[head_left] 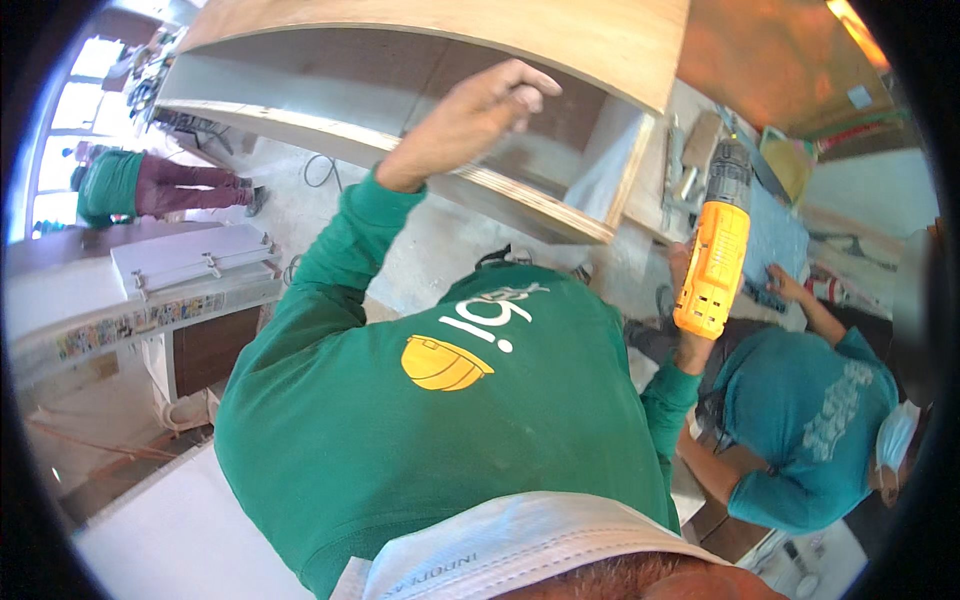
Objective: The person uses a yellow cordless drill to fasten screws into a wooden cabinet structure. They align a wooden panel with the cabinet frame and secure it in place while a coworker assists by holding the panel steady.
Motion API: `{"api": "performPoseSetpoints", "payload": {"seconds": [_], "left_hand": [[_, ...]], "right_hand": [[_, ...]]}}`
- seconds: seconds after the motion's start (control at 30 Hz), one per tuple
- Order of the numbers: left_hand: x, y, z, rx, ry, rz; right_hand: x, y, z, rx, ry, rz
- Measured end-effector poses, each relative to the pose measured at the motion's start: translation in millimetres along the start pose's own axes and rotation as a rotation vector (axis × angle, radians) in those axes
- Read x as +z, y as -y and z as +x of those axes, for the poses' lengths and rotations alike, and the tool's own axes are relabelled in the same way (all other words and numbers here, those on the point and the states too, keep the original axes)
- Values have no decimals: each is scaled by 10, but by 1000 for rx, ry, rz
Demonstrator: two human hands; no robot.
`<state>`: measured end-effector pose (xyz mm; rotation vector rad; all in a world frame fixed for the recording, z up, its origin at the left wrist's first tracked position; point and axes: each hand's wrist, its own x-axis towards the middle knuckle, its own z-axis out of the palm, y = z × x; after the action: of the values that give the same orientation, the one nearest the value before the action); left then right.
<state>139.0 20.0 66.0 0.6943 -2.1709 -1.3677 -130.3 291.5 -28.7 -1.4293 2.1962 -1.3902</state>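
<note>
My left hand is raised against the lower panel of a large plywood cabinet that lies tilted in front of me. Its fingers are loosely bent, and it rests on the wood without gripping anything. My right hand holds a yellow cordless drill by its grip, with the grey chuck pointing up and away toward the cabinet's right end. My green long-sleeved shirt fills the middle of the view.
A person in a teal shirt crouches at the lower right, one hand on a bluish sheet. Another person bends over at the far left. A white panel with handles lies on a counter. Tools lie behind the cabinet.
</note>
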Motion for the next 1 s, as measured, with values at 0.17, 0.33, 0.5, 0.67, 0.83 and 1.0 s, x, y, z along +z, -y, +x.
{"api": "performPoseSetpoints", "payload": {"seconds": [0.17, 0.33, 0.5, 0.67, 0.83, 1.0], "left_hand": [[-192, -115, 99, 123, -30, -36], [-770, -155, 93, 332, -363, 83], [-606, -459, 105, 222, -272, -126], [-519, -271, 456, 269, -176, 6], [-438, -519, 894, 214, -16, 156], [-535, -345, 1668, 233, -65, 282]], "right_hand": [[-140, 874, 821, -267, -1, -85], [116, 1379, 802, -333, 145, -166], [139, 1100, 637, -297, 133, 35], [-35, 766, 522, -292, 61, 52], [-446, 923, 744, -40, 0, 237], [-817, 727, 1044, -210, -123, 270]]}}
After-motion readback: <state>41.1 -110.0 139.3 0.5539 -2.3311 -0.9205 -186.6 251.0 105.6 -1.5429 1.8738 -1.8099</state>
